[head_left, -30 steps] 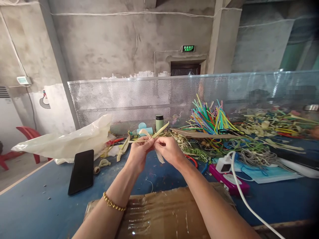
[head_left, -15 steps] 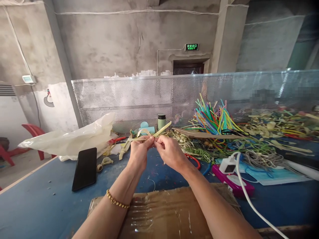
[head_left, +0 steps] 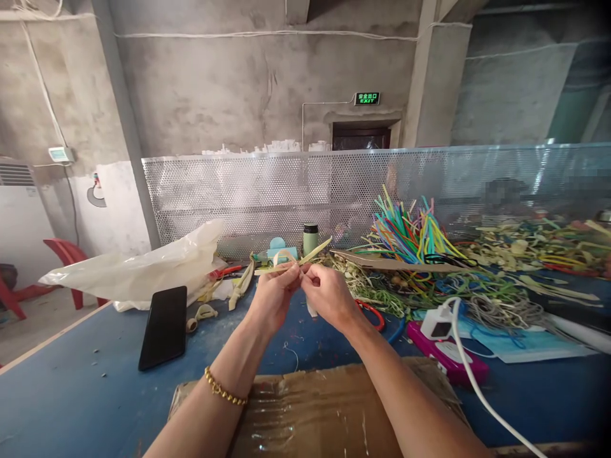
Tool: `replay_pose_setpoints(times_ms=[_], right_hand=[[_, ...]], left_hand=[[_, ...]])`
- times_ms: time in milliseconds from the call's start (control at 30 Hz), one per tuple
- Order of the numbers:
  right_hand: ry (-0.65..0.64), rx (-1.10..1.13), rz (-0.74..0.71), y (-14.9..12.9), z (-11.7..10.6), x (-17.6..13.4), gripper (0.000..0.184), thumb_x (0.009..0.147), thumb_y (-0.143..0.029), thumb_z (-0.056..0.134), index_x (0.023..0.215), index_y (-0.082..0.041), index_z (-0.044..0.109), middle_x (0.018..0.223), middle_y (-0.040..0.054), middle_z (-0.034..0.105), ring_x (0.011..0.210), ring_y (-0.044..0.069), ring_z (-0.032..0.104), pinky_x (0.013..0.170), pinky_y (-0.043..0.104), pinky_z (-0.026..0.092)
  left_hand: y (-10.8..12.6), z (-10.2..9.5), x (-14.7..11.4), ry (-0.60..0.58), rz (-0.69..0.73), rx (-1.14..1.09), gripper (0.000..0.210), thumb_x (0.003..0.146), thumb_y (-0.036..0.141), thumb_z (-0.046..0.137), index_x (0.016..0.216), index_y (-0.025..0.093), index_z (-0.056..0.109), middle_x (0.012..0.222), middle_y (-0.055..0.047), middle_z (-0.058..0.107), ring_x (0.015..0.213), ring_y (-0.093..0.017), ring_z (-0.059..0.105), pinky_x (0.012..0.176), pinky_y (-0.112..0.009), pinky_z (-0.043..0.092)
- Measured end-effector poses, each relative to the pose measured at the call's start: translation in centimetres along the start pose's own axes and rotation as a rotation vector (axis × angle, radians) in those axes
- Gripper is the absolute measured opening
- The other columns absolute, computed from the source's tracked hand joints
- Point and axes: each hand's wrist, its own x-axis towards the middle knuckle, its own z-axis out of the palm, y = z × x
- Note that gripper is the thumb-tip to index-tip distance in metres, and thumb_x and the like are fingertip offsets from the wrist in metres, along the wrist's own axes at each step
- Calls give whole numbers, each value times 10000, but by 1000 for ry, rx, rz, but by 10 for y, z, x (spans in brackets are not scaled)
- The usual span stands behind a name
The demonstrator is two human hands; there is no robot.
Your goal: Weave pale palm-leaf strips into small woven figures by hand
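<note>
Pale yellow strips point(head_left: 316, 249) stick out above my hands, one slanting up to the right and another curling into a loop on the left. My left hand point(head_left: 273, 298) is closed, pinching these strips between thumb and fingers. Right beside it, my right hand point(head_left: 329, 296) is also closed, its fingertips meeting the left ones at the strips. A small whitish end point(head_left: 311, 308) hangs beneath the right fingers. The exact join between the fingertips is hidden.
A cardboard sheet point(head_left: 315, 413) lies under my forearms on the blue table point(head_left: 71, 388). Left are a black phone point(head_left: 163, 327) and a plastic bag point(head_left: 143, 267). Right are a magenta power strip point(head_left: 470, 367), a white cable point(head_left: 470, 369), and colourful strips point(head_left: 405, 232). Behind stands a perforated metal screen point(head_left: 248, 191).
The whole view has shifted slightly, so things sit a little lower. My hands stay together at the strips, and the whitish end below the right fingers shows more now.
</note>
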Motion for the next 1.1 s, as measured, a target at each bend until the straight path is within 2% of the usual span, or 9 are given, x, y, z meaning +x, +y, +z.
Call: replay_pose_setpoints(times_ms=[100,267,500,800,933,1000,1067,1100], right_hand=[[-24,19,-27,-1,0,0,284,826,-211,541,561,-207,439,528,-11,520,520,123,421,532,253,268],[-26,2,-54,0,4,-2,288,833,-217,532,569,-211,416,522,-13,504,510,121,417,526,256,256],[-30,-37,-107,-1,7,-2,266,836,-187,520,608,-219,386,549,-3,523,522,127,424,534,256,254],[-42,-3,-119,1,11,-2,259,863,-191,524,621,-209,436,571,4,561,517,121,429,534,255,261],[-109,12,-108,10,4,2,329,923,-272,519,603,-198,497,550,-1,552,518,125,431,523,258,253],[-16,-48,-85,14,-5,5,393,948,-353,522,587,-197,519,530,2,530,515,135,426,527,268,259],[172,-118,-110,15,-15,7,314,951,-327,539,679,-182,600,647,34,601,602,153,499,594,273,322],[221,-153,-151,15,-19,8,231,935,-290,569,747,-175,640,747,57,640,682,167,543,649,277,353]], left_hand=[[-1,-4,2,-7,23,43,208,622,229,844,721,115,700,684,-37,682,665,-137,632,732,-273,487],[-7,-9,6,82,85,99,210,595,219,846,693,111,694,641,-24,663,606,-119,602,675,-263,474],[-9,-4,5,198,119,45,175,556,172,828,649,102,699,660,-49,688,632,-147,633,705,-297,493],[-10,-7,9,211,161,69,174,546,172,822,658,103,707,649,-41,690,624,-138,621,681,-276,474],[-8,-12,11,137,97,104,218,561,219,845,677,99,704,664,-70,708,657,-176,661,736,-320,502],[-7,-13,10,87,48,129,236,579,239,854,699,106,699,672,-90,717,693,-212,690,780,-362,514],[-7,-13,9,52,26,184,237,605,256,851,730,120,702,668,-93,722,704,-237,704,792,-390,522],[-8,-13,8,30,25,224,226,620,261,844,739,127,707,663,-88,723,697,-241,705,782,-392,526]])
